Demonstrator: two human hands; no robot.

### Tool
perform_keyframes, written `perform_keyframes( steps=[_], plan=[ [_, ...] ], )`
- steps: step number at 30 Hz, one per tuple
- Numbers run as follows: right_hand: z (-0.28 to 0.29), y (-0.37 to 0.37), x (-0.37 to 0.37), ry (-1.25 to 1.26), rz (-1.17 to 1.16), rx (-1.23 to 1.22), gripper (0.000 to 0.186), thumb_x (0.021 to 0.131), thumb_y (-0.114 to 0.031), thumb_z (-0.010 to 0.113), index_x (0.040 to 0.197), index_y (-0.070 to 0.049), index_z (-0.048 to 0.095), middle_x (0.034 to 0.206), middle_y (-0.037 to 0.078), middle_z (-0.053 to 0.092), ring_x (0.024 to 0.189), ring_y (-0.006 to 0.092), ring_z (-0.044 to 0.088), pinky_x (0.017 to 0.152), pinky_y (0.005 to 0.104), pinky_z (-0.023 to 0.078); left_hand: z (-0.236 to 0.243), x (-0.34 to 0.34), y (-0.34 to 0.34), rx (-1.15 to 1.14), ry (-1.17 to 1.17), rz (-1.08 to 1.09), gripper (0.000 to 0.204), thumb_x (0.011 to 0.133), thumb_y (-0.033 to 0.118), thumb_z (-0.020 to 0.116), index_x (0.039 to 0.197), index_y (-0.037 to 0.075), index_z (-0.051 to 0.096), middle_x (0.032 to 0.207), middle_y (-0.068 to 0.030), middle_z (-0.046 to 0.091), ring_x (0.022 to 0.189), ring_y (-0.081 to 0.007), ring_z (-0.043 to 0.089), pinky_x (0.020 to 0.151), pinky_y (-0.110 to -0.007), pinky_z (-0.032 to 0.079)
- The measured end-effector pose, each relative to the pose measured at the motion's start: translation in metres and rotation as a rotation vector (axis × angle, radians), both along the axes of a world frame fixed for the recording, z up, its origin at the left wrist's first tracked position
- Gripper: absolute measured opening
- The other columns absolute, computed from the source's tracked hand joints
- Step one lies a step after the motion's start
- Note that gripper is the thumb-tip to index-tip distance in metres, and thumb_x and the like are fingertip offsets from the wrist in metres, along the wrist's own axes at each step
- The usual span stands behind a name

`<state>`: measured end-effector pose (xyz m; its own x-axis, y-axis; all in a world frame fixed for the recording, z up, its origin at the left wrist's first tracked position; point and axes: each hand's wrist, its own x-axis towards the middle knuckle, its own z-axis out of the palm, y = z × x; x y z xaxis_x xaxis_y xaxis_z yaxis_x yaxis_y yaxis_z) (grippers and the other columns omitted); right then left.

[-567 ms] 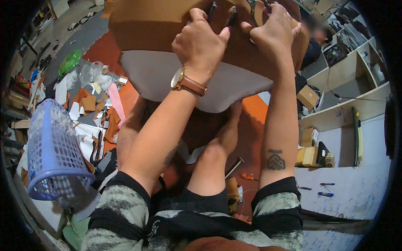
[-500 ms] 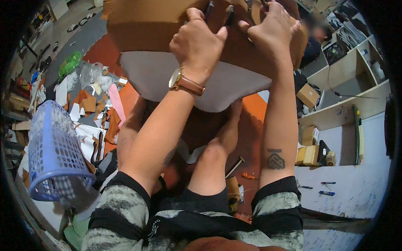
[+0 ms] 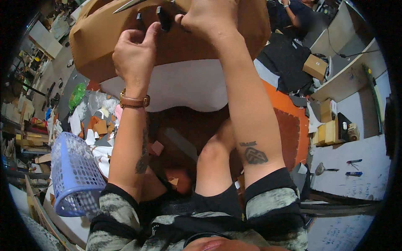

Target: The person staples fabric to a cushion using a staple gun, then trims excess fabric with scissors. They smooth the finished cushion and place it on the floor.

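A large brown covered piece (image 3: 92,42) fills the upper middle, with a pale grey-white curved panel (image 3: 184,85) below it. A silver pointed strip (image 3: 124,7) and a black tab (image 3: 164,19) show at its top. My left hand (image 3: 136,54), watch at the wrist, is closed at the brown surface beside the black tab, thumb raised; what it grips is unclear. My right hand (image 3: 209,19) is bent over the top right of the brown piece, fingers curled and partly hidden, holding something I cannot make out.
A blue plastic basket (image 3: 75,175) with white stuffing stands at lower left beside scattered scraps (image 3: 100,127). At right are open white shelving (image 3: 339,98), a cardboard box (image 3: 315,67) and dark fabric (image 3: 280,62). Another person (image 3: 297,16) sits at upper right.
Both my hands and the brown piece appear further left in the view. The right hand sits higher, the left lower. A silver pointed strip now shows, and more of the other person's arm is visible.
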<state>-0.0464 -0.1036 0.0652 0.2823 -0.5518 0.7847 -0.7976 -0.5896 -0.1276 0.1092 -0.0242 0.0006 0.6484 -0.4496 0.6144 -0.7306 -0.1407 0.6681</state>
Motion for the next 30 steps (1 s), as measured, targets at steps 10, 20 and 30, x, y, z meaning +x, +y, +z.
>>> perform_keyframes(
  steps=[10,20,30],
  plan=[
    [0.004,0.008,-0.020,-0.027,0.134,-0.037,0.065,0.079,-0.034,0.087,0.131,-0.006,0.058,0.131,0.010,0.062,0.135,0.0267,0.051,0.123,0.0510,0.027,-0.021,-0.010,-0.001,-0.207,-0.158,-0.019,0.018,0.087,0.024,0.084,0.096,0.010,0.078,0.070,-0.0067,0.070,0.065,-0.0208,0.068,0.066,-0.036,0.054],
    [-0.003,0.011,-0.026,-0.053,0.138,-0.080,0.066,0.076,-0.035,0.089,0.128,-0.007,0.060,0.129,0.010,0.064,0.133,0.0256,0.053,0.124,0.0487,0.026,-0.017,-0.035,0.004,-0.324,0.185,-0.481,0.032,0.097,0.013,0.075,0.126,0.000,0.073,0.076,0.0045,0.068,0.062,-0.0014,0.053,0.054,-0.022,0.043],
    [-0.001,0.012,-0.023,-0.048,0.125,-0.051,0.065,0.076,-0.034,0.088,0.127,-0.006,0.060,0.131,0.011,0.064,0.135,0.0257,0.052,0.124,0.0487,0.024,-0.014,-0.027,-0.006,-0.339,0.084,-0.449,0.031,0.094,0.021,0.080,0.114,-0.003,0.076,0.076,0.0000,0.070,0.060,-0.0030,0.055,0.055,-0.022,0.044]
  ],
)
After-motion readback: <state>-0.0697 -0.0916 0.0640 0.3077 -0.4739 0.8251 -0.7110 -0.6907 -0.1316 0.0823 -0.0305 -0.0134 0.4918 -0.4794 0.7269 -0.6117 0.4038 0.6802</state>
